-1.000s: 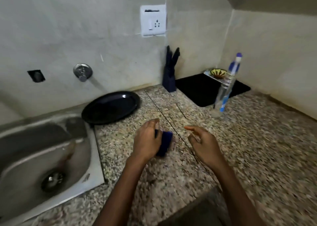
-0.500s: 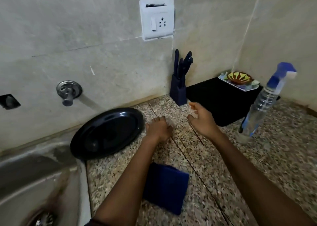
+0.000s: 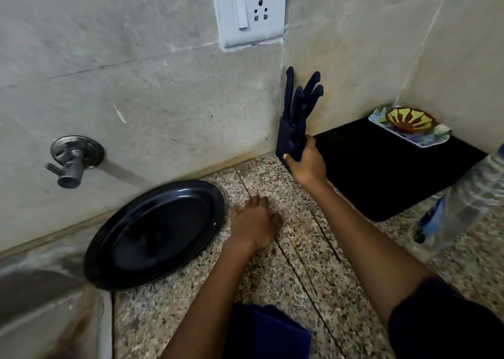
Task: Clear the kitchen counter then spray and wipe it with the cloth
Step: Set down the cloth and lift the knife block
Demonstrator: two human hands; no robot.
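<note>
A person's two bare forearms reach over a speckled granite counter (image 3: 272, 298) in a kitchen corner. Nearest the camera, one folded dark blue cloth (image 3: 270, 331) lies flat on the counter at the bottom edge, partly under the left forearm. One steel sink (image 3: 41, 317), blurred, shows at lower left. Farther in, the left hand (image 3: 253, 223) rests palm down on the granite with its fingers loosely bent and holding nothing, just beside the rim of one black oval plate (image 3: 155, 234). At the right edge stands one clear spray bottle (image 3: 469, 200) with blue parts, blurred and cut off by the frame. Beyond it one black mat (image 3: 381, 167) covers the corner, carrying one patterned tray (image 3: 425, 140) with one small brown and yellow bowl (image 3: 410, 118) on it. At the wall, the right hand (image 3: 306, 162) grips the base of one dark knife block (image 3: 291, 143), thumb on its left side; about five handles stick up from it. One tap valve (image 3: 72, 160) and one switch socket (image 3: 249, 10) are set in the wall
</note>
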